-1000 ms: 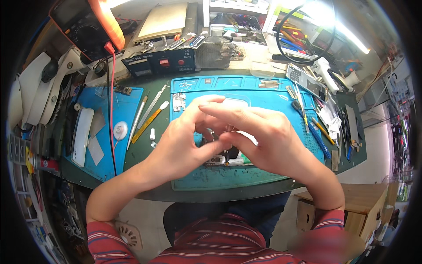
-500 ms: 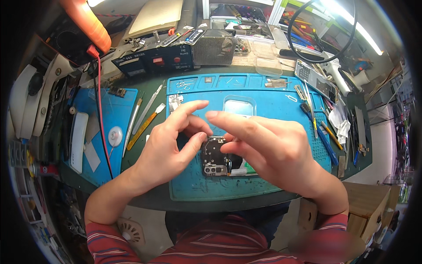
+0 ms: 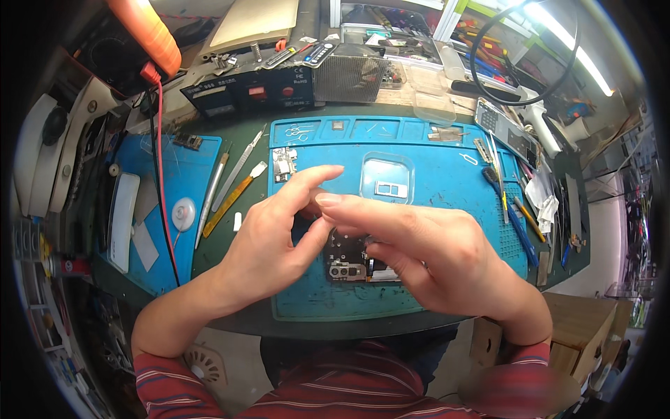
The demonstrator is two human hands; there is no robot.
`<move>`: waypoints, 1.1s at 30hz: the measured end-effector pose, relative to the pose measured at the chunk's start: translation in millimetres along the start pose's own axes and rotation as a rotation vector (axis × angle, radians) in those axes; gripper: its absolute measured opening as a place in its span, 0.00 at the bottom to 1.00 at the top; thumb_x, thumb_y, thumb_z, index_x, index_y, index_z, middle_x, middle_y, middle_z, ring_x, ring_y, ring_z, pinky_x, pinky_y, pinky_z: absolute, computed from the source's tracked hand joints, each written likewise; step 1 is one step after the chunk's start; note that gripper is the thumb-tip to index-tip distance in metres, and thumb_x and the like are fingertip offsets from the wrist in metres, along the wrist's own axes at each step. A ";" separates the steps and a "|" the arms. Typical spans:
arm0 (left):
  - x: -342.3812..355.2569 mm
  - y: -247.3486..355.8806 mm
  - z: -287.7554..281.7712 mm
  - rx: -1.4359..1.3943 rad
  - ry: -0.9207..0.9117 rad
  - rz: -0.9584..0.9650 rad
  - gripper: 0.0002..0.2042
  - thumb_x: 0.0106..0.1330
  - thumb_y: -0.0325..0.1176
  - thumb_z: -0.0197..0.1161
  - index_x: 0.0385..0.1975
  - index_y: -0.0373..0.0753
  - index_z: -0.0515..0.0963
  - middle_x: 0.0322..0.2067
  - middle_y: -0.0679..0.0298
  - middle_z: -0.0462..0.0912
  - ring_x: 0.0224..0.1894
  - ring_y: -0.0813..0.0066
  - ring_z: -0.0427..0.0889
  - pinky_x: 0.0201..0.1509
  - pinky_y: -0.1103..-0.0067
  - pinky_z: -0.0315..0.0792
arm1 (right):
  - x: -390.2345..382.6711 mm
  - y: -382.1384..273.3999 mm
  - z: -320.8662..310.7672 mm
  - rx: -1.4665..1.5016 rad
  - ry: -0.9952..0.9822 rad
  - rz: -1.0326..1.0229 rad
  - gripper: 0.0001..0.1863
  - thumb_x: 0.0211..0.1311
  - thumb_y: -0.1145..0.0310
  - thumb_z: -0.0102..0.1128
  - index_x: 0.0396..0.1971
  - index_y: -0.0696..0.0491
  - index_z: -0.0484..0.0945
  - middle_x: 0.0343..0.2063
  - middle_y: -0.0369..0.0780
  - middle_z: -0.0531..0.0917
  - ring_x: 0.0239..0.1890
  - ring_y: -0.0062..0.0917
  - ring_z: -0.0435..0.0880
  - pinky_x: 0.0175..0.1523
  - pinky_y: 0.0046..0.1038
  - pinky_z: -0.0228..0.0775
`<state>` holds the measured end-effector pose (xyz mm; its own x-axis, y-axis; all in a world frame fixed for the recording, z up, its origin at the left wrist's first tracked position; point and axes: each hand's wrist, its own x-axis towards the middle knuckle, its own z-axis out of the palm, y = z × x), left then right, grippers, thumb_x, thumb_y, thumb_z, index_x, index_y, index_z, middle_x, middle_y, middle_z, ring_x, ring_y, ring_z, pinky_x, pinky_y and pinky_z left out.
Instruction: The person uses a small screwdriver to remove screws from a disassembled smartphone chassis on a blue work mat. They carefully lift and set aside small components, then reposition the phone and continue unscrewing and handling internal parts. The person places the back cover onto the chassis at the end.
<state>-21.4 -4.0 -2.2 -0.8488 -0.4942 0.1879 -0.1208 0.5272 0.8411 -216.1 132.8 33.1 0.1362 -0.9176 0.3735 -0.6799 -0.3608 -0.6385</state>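
My left hand [image 3: 269, 248] has its index finger raised and curved; its thumb and other fingers come together by the right hand's index fingertip, hiding whatever they hold. My right hand [image 3: 436, 251] arches over an opened phone [image 3: 345, 269], index finger stretched leftward, thumb bent under; what it holds is hidden. The phone, with dark plates and a camera module, lies on the blue silicone mat [image 3: 321, 307], partly covered by both hands. Beyond it, a clear plastic box [image 3: 412, 164] contains a small white tray [image 3: 391, 188]. A small circuit board [image 3: 284, 165] sits at the mat's left.
Knife [image 3: 243, 157], orange-handled brush [image 3: 230, 206] and second blue mat [image 3: 160, 265] lie left. Tools [image 3: 509, 213] and a keypad device [image 3: 506, 133] are right. A multimeter [image 3: 105, 63], dark power box [image 3: 248, 94] and microscope base [image 3: 49, 174] border the bench.
My right index finger has moved left to my left thumb, and my right thumb has shifted slightly right. The clear box, hidden a second ago, now shows fully.
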 end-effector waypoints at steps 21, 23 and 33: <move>-2.3 -3.4 1.3 -0.014 -0.008 0.011 0.26 0.70 0.21 0.63 0.68 0.35 0.69 0.41 0.55 0.87 0.43 0.63 0.90 0.51 0.70 0.82 | 0.7 -6.6 1.7 -0.052 0.007 0.085 0.33 0.57 0.84 0.73 0.65 0.56 0.78 0.50 0.46 0.90 0.42 0.30 0.94 0.44 0.31 0.88; -2.0 -3.1 2.1 -0.046 -0.010 -0.032 0.26 0.70 0.21 0.63 0.68 0.35 0.69 0.41 0.56 0.87 0.42 0.63 0.89 0.51 0.70 0.82 | 0.4 -4.4 0.3 -0.106 0.016 0.087 0.33 0.58 0.84 0.72 0.66 0.56 0.78 0.51 0.46 0.90 0.44 0.31 0.94 0.46 0.31 0.88; -1.6 -0.7 2.5 -0.014 0.001 -0.009 0.25 0.70 0.20 0.63 0.68 0.35 0.70 0.41 0.56 0.87 0.43 0.62 0.89 0.51 0.70 0.82 | -3.6 -4.7 2.1 -0.110 0.030 0.039 0.32 0.60 0.85 0.71 0.66 0.58 0.77 0.54 0.44 0.89 0.45 0.32 0.94 0.47 0.30 0.89</move>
<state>-21.2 -1.8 -4.3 -0.8474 -0.4991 0.1810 -0.1207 0.5131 0.8498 -211.9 137.5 33.3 0.0873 -0.9247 0.3706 -0.7593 -0.3025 -0.5761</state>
